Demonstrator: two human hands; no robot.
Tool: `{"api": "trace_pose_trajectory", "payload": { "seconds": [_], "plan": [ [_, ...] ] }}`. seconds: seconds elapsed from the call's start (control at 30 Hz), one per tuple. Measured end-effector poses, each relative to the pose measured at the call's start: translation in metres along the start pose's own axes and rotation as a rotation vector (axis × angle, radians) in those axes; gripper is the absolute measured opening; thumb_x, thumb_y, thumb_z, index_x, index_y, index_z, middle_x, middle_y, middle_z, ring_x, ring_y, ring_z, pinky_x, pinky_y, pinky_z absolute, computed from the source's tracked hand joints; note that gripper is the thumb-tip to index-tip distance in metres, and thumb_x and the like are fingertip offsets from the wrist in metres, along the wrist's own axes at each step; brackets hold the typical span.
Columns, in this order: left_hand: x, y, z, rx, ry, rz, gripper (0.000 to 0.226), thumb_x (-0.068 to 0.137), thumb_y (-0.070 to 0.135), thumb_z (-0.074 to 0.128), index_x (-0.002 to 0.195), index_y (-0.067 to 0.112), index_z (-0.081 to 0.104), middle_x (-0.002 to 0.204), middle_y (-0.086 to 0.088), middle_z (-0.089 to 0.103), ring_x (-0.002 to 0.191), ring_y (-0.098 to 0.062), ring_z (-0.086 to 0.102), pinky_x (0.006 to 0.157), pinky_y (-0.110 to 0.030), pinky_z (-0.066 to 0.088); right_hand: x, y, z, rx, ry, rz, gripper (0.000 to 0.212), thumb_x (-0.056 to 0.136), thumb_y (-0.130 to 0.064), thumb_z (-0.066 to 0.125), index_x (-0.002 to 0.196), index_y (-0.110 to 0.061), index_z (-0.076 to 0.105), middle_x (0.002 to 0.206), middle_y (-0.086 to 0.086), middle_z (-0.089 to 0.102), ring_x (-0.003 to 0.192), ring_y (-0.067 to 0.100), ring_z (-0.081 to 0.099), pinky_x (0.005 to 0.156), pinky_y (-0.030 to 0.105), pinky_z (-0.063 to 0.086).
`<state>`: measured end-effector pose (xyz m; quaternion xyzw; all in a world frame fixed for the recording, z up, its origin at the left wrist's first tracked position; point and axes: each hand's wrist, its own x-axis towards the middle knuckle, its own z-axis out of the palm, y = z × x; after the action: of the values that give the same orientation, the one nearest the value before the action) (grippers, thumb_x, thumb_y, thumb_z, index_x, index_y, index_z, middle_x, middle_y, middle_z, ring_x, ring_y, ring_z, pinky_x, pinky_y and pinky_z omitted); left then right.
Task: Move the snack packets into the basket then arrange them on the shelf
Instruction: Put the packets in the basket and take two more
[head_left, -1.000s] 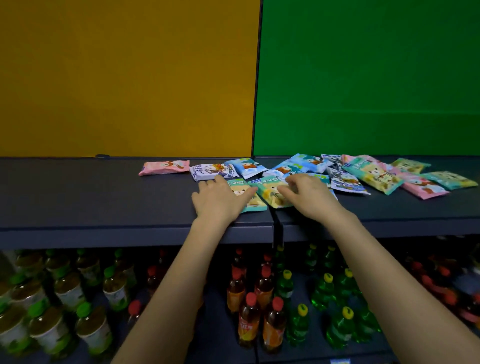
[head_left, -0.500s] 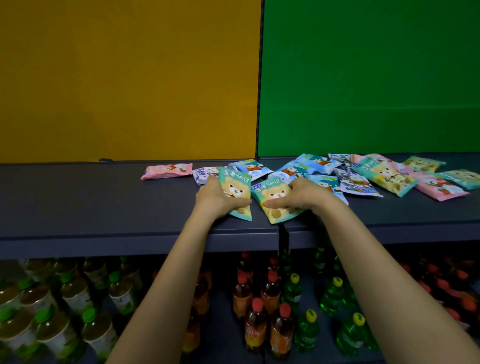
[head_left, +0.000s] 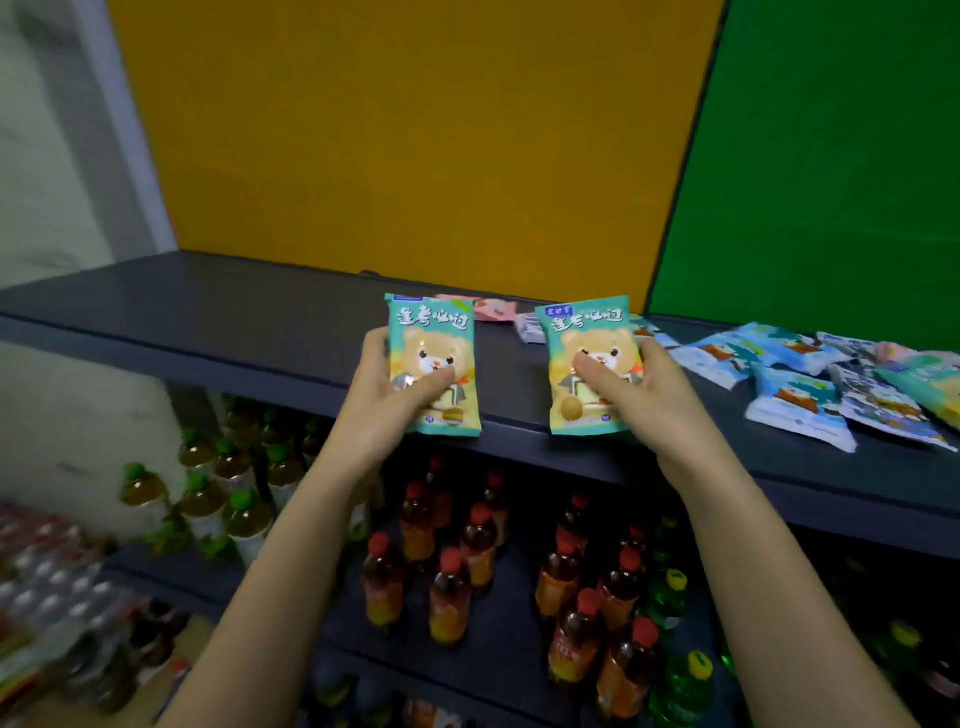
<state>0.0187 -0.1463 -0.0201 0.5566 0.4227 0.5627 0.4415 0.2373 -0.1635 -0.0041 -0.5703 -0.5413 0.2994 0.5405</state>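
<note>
Pink packet (head_left: 496, 307) on shelf (head_left: 234, 312): half hidden behind left teal packet (head_left: 431, 332), which the left hand (head_left: 374, 400) grips. Right hand (head_left: 649, 400) grips right teal packet (head_left: 587, 332). Bottles (head_left: 449, 592) stand below shelf.

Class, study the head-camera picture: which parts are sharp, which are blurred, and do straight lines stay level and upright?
Head view: the left bear packet and right bear packet are sharp, print crisp; head view, far left: the bottles smear into blur; head view: the shelf edge slants and the panel seam leans, hinting at lens distortion or head tilt.
</note>
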Motion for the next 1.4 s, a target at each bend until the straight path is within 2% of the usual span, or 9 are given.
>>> {"api": "trace_pose_trajectory", "payload": {
  "seconds": [0.4,0.53,0.63,0.77,0.9,1.07,1.17,1.3,1.4],
  "plan": [
    [-0.17,-0.051,-0.24,0.024,0.795,-0.154,0.032,0.085,-0.001,0.056,0.109,0.018,0.045,0.088,0.002,0.065,0.06,-0.003,0.067,0.047,-0.02,0.053,-0.08,-0.013,0.26,0.136,-0.631,0.03,0.033,0.081,-0.029,0.069,0.107,-0.016,0.052,0.099,0.0,0.068,0.083,0.013,0.068,0.064,0.024,0.054],
    [-0.238,-0.075,-0.311,0.032,0.999,-0.232,0.03,0.087,-0.002,0.048,0.111,0.017,0.044,0.093,0.0,0.065,0.068,-0.011,0.065,0.048,-0.021,0.052,-0.135,-0.005,0.35,0.142,-0.838,0.045,0.025,0.083,-0.025,0.067,0.1,-0.019,0.05,0.091,-0.005,0.066,0.076,0.006,0.066,0.055,0.013,0.053],
    [-0.284,-0.094,-0.363,0.016,1.107,-0.304,0.024,0.088,-0.001,0.044,0.107,0.013,0.045,0.093,-0.002,0.063,0.072,-0.016,0.063,0.047,-0.022,0.053,-0.181,0.007,0.416,0.105,-0.947,0.074,0.023,0.082,-0.025,0.069,0.096,-0.021,0.052,0.095,-0.001,0.068,0.079,0.011,0.068,0.064,0.024,0.056],
    [-0.336,-0.121,-0.429,0.007,1.17,-0.404,0.023,0.088,-0.001,0.043,0.107,0.012,0.046,0.091,-0.002,0.063,0.073,-0.017,0.061,0.048,-0.02,0.053,-0.243,0.024,0.495,0.124,-1.081,0.167,0.018,0.083,-0.016,0.067,0.093,-0.018,0.053,0.089,-0.002,0.067,0.066,0.001,0.067,0.054,0.016,0.053],
    [-0.376,-0.162,-0.487,-0.015,1.163,-0.524,0.02,0.09,0.003,0.048,0.11,0.008,0.047,0.101,-0.008,0.066,0.079,-0.02,0.065,0.059,-0.024,0.056,-0.291,0.054,0.568,0.103,-1.248,0.296,0.021,0.087,-0.005,0.06,0.106,-0.008,0.052,0.091,0.006,0.066,0.063,0.005,0.067,0.052,0.017,0.051],
    [-0.408,-0.236,-0.537,-0.075,1.149,-0.659,0.023,0.092,0.003,0.049,0.115,0.007,0.046,0.104,-0.01,0.064,0.076,-0.015,0.066,0.055,-0.017,0.054,-0.336,0.116,0.645,0.003,-1.352,0.407,0.017,0.089,-0.004,0.052,0.094,-0.021,0.053,0.087,0.006,0.067,0.06,0.01,0.067,0.052,0.023,0.052],
    [-0.423,-0.3,-0.561,-0.133,1.161,-0.738,0.024,0.092,0.0,0.048,0.114,0.008,0.046,0.095,-0.005,0.064,0.063,-0.004,0.067,0.052,-0.015,0.052,-0.362,0.168,0.687,-0.061,-1.392,0.446,0.015,0.091,-0.007,0.05,0.097,-0.021,0.052,0.084,0.003,0.067,0.06,0.009,0.066,0.052,0.022,0.052],
    [-0.451,-0.414,-0.588,-0.156,1.21,-0.832,0.031,0.09,0.0,0.052,0.121,0.004,0.047,0.107,-0.014,0.062,0.076,-0.016,0.063,0.057,-0.017,0.055,-0.402,0.264,0.741,-0.108,-1.409,0.478,0.011,0.095,-0.012,0.046,0.101,-0.018,0.052,0.086,0.006,0.067,0.068,0.018,0.065,0.054,0.024,0.052],
    [-0.472,-0.518,-0.601,-0.164,1.236,-0.886,0.02,0.09,0.004,0.055,0.11,0.004,0.049,0.103,-0.014,0.063,0.073,-0.015,0.063,0.05,-0.015,0.051,-0.435,0.361,0.78,-0.133,-1.412,0.495,0.012,0.096,-0.015,0.045,0.104,-0.018,0.052,0.092,0.008,0.067,0.074,0.02,0.065,0.058,0.026,0.052]
  ]
}}
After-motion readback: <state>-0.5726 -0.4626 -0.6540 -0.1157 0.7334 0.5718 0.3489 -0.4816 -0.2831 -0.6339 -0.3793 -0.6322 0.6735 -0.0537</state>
